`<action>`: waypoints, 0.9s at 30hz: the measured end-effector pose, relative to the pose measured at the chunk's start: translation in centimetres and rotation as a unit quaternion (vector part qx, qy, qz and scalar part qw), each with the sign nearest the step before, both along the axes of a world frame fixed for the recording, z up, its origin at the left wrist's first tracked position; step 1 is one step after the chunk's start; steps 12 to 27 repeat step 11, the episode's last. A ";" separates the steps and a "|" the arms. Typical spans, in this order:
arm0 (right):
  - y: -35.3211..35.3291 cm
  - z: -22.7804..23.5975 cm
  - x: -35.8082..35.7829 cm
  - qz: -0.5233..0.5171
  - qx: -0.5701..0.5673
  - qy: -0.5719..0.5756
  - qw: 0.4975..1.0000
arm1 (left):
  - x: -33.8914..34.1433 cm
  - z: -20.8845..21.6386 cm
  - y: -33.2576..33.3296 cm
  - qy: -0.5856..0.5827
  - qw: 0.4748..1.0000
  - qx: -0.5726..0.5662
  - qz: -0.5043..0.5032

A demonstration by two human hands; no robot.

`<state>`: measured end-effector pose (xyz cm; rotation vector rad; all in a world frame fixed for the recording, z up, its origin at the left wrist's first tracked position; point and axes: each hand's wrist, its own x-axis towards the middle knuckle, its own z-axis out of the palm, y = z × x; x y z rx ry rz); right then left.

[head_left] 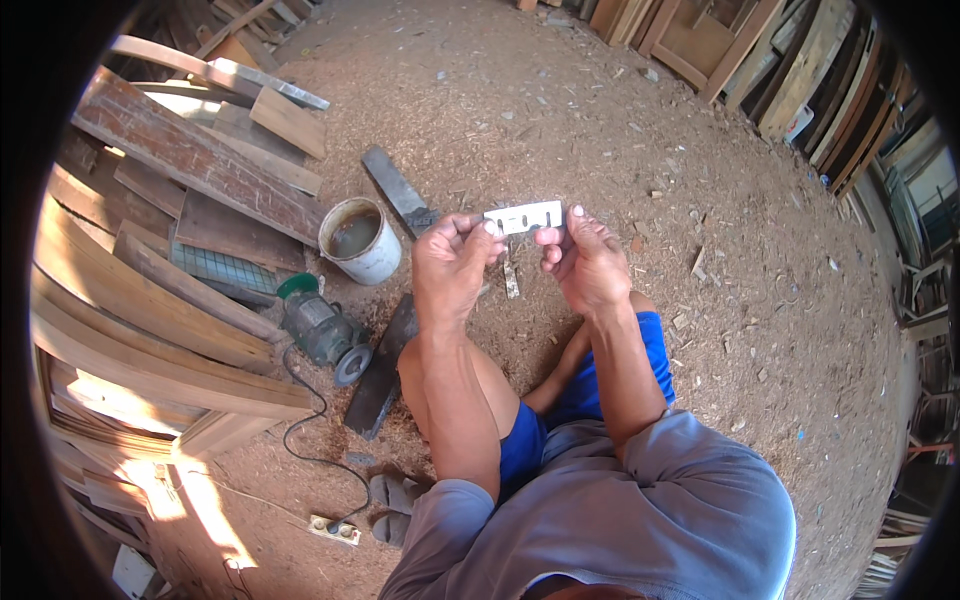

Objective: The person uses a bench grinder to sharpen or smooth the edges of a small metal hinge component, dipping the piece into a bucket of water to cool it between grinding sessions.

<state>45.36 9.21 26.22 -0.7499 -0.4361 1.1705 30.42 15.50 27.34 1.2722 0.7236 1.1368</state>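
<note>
A flat, silver planer blade (525,217) with several dark slots is held up level in front of me. My left hand (450,268) pinches its left end between thumb and fingers. At the right end, my right hand (597,268) grips it with the thumb along the edge and fingertips below. Just left of my left hand stands a whitish bucket (372,258) with murky liquid in it. A green bench grinder (322,330) with a grey wheel lies on the ground nearer to me, beside a long dark board (383,372).
Planks (200,150) and curved timbers (150,340) pile up along the left. A grey plank (395,188) lies beyond the bucket. The grinder's cord runs to a power strip (335,530). Wooden boards (810,70) lean at the far right; wood chips litter the dirt floor (780,300).
</note>
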 end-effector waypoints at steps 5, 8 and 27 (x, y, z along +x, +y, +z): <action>-0.2 -0.1 0.1 0.014 0.054 0.005 0.998 | 0.3 0.2 0.0 -0.003 1.000 -0.010 0.022; -0.3 0.0 0.2 0.028 0.077 0.002 0.997 | 0.3 0.1 0.1 0.001 0.999 -0.013 0.029; -0.3 -0.1 0.2 0.037 0.078 0.009 0.996 | 0.3 0.1 0.1 0.006 0.999 -0.018 0.032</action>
